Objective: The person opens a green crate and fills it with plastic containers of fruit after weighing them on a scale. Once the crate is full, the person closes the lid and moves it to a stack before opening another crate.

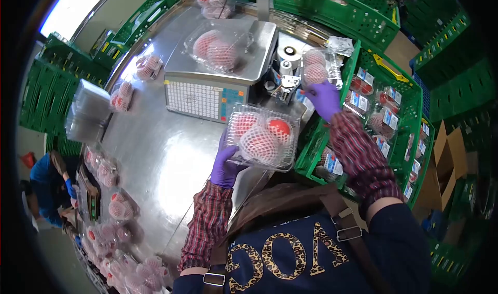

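My left hand [224,170], in a purple glove, grips the near left side of a clear plastic punnet [290,156]. Inside it sit three red fruits [259,143] wrapped in white foam nets. My right hand [326,101], gloved the same way, is closed at the fingertips on a white and blue label [305,101] beside the label printer [286,89]. Just behind the right hand stands another punnet of netted fruit [314,68]. A weighing scale [207,94] carries one more clear punnet [220,47] on its steel plate.
Green crates [410,99] with labelled punnets stand at the right, close to my right arm. Stacked clear punnets [88,112] and several netted fruits [122,208] line the steel table's left edge. A co-worker [49,182] works at far left. An open cardboard box [448,161] is at right.
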A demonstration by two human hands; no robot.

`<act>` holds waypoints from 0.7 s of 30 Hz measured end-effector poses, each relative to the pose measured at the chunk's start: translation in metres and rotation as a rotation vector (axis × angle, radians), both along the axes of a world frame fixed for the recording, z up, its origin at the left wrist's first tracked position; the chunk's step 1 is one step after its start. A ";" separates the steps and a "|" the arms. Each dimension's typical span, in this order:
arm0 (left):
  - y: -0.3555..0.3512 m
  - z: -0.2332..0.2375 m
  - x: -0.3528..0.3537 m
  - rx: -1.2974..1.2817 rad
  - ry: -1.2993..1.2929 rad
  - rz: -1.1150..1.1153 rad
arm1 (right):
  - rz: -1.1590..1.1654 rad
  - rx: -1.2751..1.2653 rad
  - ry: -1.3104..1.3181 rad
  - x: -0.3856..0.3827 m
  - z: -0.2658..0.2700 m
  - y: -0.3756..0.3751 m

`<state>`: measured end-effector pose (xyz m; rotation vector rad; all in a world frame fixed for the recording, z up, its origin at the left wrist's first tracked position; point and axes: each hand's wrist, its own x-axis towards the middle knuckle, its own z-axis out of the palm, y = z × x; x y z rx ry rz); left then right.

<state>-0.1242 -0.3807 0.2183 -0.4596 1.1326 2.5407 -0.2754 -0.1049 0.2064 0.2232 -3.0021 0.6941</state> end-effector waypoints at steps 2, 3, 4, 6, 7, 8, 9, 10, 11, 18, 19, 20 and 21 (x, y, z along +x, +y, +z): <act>0.000 -0.001 -0.001 -0.130 0.059 0.007 | 0.025 -0.465 -0.118 0.007 -0.004 0.014; 0.004 0.000 -0.001 -0.095 0.078 0.021 | 0.085 -0.566 -0.165 0.022 0.009 0.004; 0.010 0.003 -0.005 -0.063 0.104 0.025 | 0.135 -0.671 -0.204 0.044 0.036 -0.012; 0.024 0.004 -0.010 0.011 0.130 0.025 | 0.190 -0.685 -0.271 0.079 0.061 -0.042; 0.029 0.003 -0.010 0.052 0.123 0.029 | 0.169 -0.438 -0.016 0.087 0.067 -0.039; 0.034 0.003 -0.010 0.091 0.120 0.040 | 0.155 -0.189 0.237 0.091 0.071 -0.039; 0.040 0.009 -0.010 0.072 0.181 0.044 | 0.090 -0.322 0.202 0.093 0.065 -0.029; 0.047 0.009 -0.011 0.101 0.251 0.020 | 0.032 -0.461 0.159 0.095 0.053 -0.009; 0.050 0.030 -0.009 0.021 0.133 -0.145 | 0.024 -1.051 -0.223 0.098 0.044 0.010; 0.063 -0.004 -0.004 -0.203 0.177 -0.234 | -0.309 -1.220 -0.544 0.137 -0.062 0.156; 0.036 -0.048 -0.002 -0.217 0.154 -0.074 | -0.330 -1.159 -0.531 0.141 -0.072 0.160; 0.010 -0.092 0.000 -0.230 0.133 0.069 | -0.340 -1.114 -0.522 0.144 -0.082 0.166; -0.041 -0.112 0.018 -0.140 0.113 0.290 | -0.342 -1.073 -0.516 0.149 -0.087 0.169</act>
